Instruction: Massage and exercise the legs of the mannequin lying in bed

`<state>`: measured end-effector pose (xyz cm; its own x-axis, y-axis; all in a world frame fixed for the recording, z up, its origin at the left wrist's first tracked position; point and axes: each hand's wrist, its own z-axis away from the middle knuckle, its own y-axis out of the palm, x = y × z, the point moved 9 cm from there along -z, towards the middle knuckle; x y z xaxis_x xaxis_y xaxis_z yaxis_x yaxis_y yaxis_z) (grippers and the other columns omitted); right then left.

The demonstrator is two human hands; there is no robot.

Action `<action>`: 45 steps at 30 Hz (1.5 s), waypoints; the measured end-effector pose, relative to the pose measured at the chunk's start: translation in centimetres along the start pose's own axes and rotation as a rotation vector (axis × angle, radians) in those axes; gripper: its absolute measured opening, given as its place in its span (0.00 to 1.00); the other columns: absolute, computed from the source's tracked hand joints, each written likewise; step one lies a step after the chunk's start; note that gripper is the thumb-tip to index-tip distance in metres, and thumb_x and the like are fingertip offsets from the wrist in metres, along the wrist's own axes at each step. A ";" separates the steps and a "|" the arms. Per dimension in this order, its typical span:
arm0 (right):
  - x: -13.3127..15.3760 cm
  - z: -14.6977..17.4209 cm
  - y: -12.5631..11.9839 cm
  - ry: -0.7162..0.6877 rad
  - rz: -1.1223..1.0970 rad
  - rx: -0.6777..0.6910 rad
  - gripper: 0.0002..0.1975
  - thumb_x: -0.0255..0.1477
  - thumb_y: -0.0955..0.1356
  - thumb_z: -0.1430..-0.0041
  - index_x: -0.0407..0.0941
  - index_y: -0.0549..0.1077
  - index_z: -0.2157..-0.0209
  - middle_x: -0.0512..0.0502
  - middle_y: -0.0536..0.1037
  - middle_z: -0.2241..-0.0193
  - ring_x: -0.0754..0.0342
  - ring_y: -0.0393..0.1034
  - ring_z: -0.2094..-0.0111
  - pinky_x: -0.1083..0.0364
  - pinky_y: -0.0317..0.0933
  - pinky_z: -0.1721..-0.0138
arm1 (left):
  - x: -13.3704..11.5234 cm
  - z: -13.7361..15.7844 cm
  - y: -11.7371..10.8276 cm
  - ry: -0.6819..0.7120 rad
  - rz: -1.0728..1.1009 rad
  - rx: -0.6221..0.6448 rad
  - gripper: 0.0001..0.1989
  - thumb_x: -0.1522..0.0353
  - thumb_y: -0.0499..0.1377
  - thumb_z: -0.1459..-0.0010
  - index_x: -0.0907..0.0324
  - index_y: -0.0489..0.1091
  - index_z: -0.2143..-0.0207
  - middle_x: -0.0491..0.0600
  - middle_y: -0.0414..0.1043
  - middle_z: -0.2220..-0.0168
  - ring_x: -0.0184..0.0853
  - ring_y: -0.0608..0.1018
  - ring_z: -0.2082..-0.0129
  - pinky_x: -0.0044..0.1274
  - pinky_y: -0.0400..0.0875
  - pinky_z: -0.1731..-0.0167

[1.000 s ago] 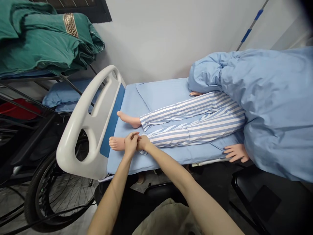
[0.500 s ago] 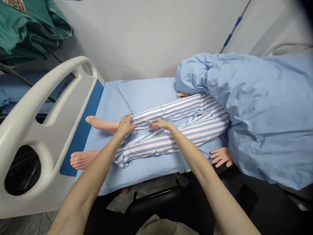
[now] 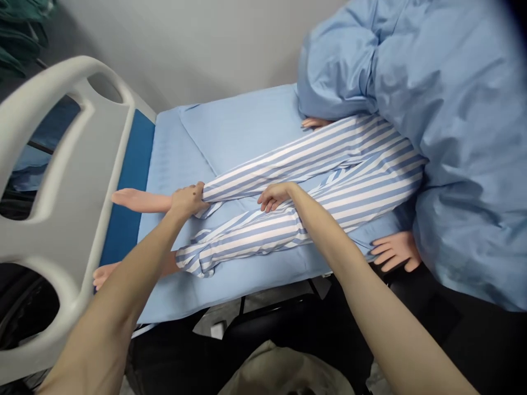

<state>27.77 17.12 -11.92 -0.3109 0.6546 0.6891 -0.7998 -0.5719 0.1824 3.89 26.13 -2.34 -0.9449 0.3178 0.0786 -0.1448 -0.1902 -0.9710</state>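
L hand (image 3: 188, 198) wrapped over manikin's far ankle (image 3: 163, 203) at far cuff (image 3: 211, 189); closed on it, tho' how firmly can't tell, nor whether cloth is caught too – prob. to keep leg steady

R hand (image 3: 275, 196) half open, fingers loosely bent & pointing down, nothing seen in it; lies btwn the legs of striped pyjama trousers (image 3: 255, 238), abt knee level, so prob. placed to reach either leg; contact w/ cloth can't be made out

Trousers on the manikin, upper end running under blue quilt (image 3: 457, 137); quilt bunched over upper body, presumably so legs lie uncovered & reachable; near plastic hand (image 3: 396, 250) pokes out at quilt edge

Near cuff (image 3: 195, 262) rucked; near foot (image 3: 105, 273) partly behind L forearm (image 3: 135, 263), close to footboard (image 3: 93, 148); far foot (image 3: 134, 199) points that way too, i.e. manikin lies lengthwise on light-blue sheet (image 3: 242, 120), legs a bit apart, gap prob. giving hands room
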 end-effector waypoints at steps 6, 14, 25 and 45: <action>-0.7 0.3 -1.1 0.020 -0.123 0.008 0.14 0.26 0.72 0.48 0.38 0.74 0.59 0.37 0.81 0.59 0.49 0.78 0.60 0.55 0.73 0.61 | 0.2 0.0 -2.2 -0.021 -0.069 0.016 0.27 0.60 0.64 0.52 0.59 0.67 0.50 0.61 0.76 0.56 0.53 0.77 0.55 0.32 0.66 0.57; 0.0 1.4 -6.2 -0.227 -0.573 -0.338 0.10 0.15 0.64 0.55 0.40 0.68 0.68 0.42 0.78 0.67 0.53 0.76 0.63 0.54 0.73 0.58 | 0.7 1.7 -7.0 -0.011 -0.176 -0.020 0.28 0.58 0.63 0.50 0.59 0.66 0.48 0.59 0.75 0.53 0.51 0.75 0.52 0.31 0.64 0.55; 0.3 8.4 -15.0 -1.045 -1.173 -0.896 0.09 0.32 0.60 0.51 0.46 0.68 0.68 0.48 0.76 0.68 0.51 0.73 0.57 0.51 0.71 0.53 | 0.3 1.8 -4.9 -0.035 -0.165 0.031 0.29 0.58 0.63 0.50 0.60 0.65 0.47 0.61 0.74 0.54 0.52 0.76 0.53 0.31 0.65 0.56; 5.0 14.4 -12.7 -1.476 -1.972 0.027 0.20 0.49 0.70 0.47 0.46 0.71 0.67 0.52 0.78 0.61 0.56 0.66 0.43 0.44 0.60 0.37 | -3.5 2.4 -5.4 -0.041 0.035 -0.257 0.33 0.56 0.59 0.49 0.59 0.60 0.42 0.58 0.72 0.50 0.53 0.74 0.50 0.35 0.67 0.53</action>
<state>43.73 20.51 -0.75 0.8381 -0.3939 -0.3774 0.4011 -0.0238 0.9157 7.28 23.85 3.17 -0.9599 0.2762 0.0478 -0.0373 0.0431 -0.9984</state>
